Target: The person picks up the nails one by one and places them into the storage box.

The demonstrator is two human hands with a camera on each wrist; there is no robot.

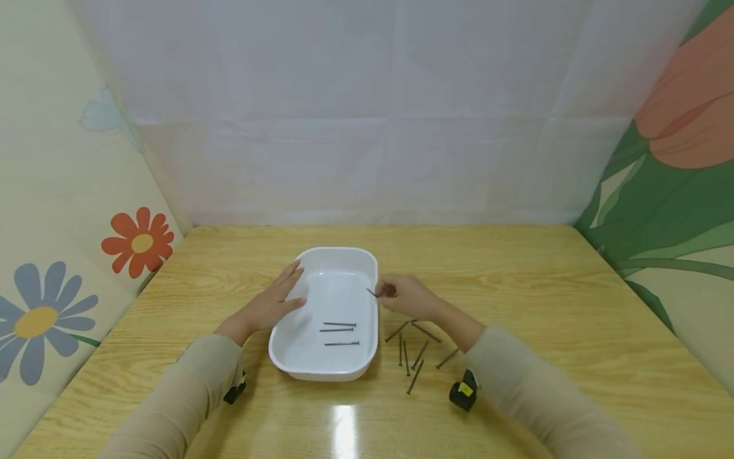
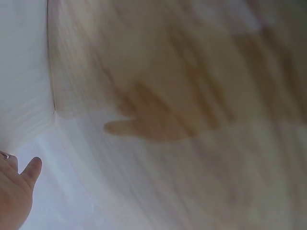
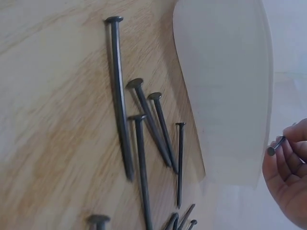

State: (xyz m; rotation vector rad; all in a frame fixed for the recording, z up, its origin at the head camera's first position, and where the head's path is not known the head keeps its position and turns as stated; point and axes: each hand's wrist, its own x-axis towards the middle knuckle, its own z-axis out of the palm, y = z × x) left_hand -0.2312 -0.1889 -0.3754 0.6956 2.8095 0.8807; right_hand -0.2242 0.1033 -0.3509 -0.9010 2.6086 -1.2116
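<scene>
My right hand (image 1: 404, 295) pinches a nail (image 1: 371, 292) between thumb and fingers at the right rim of a white tray (image 1: 275, 347). In the right wrist view, the held nail's flat head (image 3: 272, 151) sticks out from the fingers. My left hand (image 1: 269, 305) rests on the tray's left rim with fingers spread and fairly straight; in the left wrist view only part of the left hand (image 2: 14, 196) shows. Three nails (image 1: 341, 344) lie inside the tray, roughly parallel. Several loose nails (image 3: 120, 91) lie on the table right of the tray, below my right hand.
The wooden table (image 1: 516, 274) reaches back to a white cloth backdrop (image 1: 367, 127). Flower-patterned panels (image 1: 51, 191) stand at either side. A black wrist device (image 1: 463, 392) sits below the right sleeve, close to the loose nails.
</scene>
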